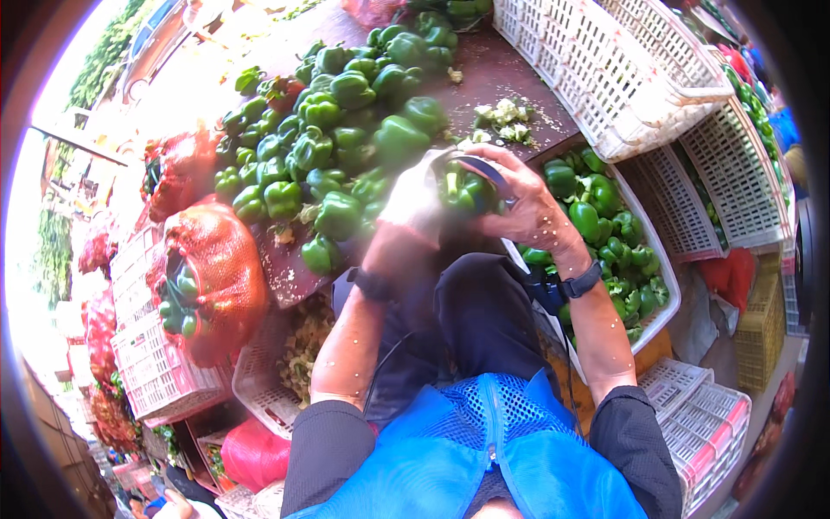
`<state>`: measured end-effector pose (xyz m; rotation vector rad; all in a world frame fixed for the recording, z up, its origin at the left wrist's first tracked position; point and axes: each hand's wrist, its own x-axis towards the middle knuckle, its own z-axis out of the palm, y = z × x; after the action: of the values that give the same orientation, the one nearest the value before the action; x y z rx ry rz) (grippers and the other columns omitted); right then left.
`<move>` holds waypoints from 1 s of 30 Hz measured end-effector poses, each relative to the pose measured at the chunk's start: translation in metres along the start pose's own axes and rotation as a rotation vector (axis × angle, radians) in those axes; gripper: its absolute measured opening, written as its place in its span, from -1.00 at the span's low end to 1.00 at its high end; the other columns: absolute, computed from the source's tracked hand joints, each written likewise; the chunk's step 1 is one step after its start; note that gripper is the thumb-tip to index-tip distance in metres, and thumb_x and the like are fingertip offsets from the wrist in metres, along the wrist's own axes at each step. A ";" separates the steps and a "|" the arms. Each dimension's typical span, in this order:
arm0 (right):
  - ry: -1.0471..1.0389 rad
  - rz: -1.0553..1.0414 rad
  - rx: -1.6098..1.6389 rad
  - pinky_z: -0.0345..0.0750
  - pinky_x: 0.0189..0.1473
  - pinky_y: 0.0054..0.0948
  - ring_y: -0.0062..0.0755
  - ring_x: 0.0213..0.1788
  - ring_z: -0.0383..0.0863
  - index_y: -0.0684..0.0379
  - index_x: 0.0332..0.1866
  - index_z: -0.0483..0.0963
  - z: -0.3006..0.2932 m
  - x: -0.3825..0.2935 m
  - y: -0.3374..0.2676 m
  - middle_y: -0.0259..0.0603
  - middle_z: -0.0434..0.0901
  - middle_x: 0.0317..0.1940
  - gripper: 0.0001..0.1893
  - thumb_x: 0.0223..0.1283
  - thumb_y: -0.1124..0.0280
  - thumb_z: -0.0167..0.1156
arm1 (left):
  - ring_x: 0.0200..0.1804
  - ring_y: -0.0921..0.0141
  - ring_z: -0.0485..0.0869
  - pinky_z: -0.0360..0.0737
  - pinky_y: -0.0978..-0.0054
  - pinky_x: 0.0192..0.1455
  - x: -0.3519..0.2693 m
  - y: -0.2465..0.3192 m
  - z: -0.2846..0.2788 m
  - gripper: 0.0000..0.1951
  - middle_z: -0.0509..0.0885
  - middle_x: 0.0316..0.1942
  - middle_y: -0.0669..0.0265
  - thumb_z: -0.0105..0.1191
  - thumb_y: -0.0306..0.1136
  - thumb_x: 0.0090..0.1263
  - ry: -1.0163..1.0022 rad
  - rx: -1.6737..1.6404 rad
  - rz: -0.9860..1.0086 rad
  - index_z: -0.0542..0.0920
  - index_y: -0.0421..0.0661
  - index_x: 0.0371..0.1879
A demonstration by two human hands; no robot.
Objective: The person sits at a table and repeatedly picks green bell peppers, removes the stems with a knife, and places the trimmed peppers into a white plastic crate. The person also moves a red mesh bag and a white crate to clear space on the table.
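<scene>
In the head view, my left hand (415, 194) wears a whitish glove and grips a green bell pepper (468, 193) from its left side. The pepper's pale stem faces up. My right hand (535, 204) holds a thin dark curved tool (483, 170), apparently a knife, against the pepper's upper right side. Its handle is mostly hidden in the fingers. Pale seeds stick to both forearms. Past my hands, a heap of whole green bell peppers (324, 149) covers the reddish-brown tabletop (545, 123). Cut pepper cores (506, 115) lie to the right of the heap.
Beside my right forearm stands a white crate (671, 292) of green peppers, with a white lattice crate (613, 78) above it. An orange mesh sack (220, 272) of peppers is at left. A crate (259, 389) of scraps sits by my left knee.
</scene>
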<state>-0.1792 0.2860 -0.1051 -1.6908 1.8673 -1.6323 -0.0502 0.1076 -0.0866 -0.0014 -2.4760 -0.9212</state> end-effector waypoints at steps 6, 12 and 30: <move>0.040 0.003 -0.031 0.63 0.31 -0.28 -0.23 0.24 0.69 0.20 0.44 0.55 0.004 0.001 -0.006 -0.13 0.61 0.27 -0.23 0.06 0.35 0.65 | 0.11 0.06 0.77 0.70 0.24 0.22 -0.008 -0.016 0.009 -0.54 0.75 0.07 0.03 0.33 -0.38 0.31 0.096 -0.121 0.013 0.66 -0.18 0.20; 0.267 0.196 -0.158 0.69 -0.10 -0.17 -0.03 -0.24 0.79 0.28 0.06 0.68 0.023 -0.017 -0.031 0.00 0.74 -0.22 -0.64 0.35 0.23 0.48 | 0.11 0.04 0.76 0.69 0.23 0.23 -0.016 -0.008 0.003 -0.54 0.74 0.09 0.03 0.33 -0.40 0.30 0.152 -0.084 -0.081 0.65 -0.17 0.20; 0.334 0.296 0.019 0.53 -0.40 -0.55 -0.69 -0.41 0.62 0.23 0.15 0.70 0.013 -0.036 -0.024 -0.30 0.74 -0.23 -0.48 0.68 -0.08 0.11 | 0.12 0.00 0.74 0.67 0.20 0.24 -0.003 0.000 -0.018 -0.54 0.72 0.14 0.00 0.30 -0.45 0.28 -0.012 -0.004 0.134 0.64 -0.16 0.20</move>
<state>-0.1425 0.3109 -0.1113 -1.1156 2.1132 -1.8801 -0.0397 0.0971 -0.0765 -0.1724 -2.4516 -0.8712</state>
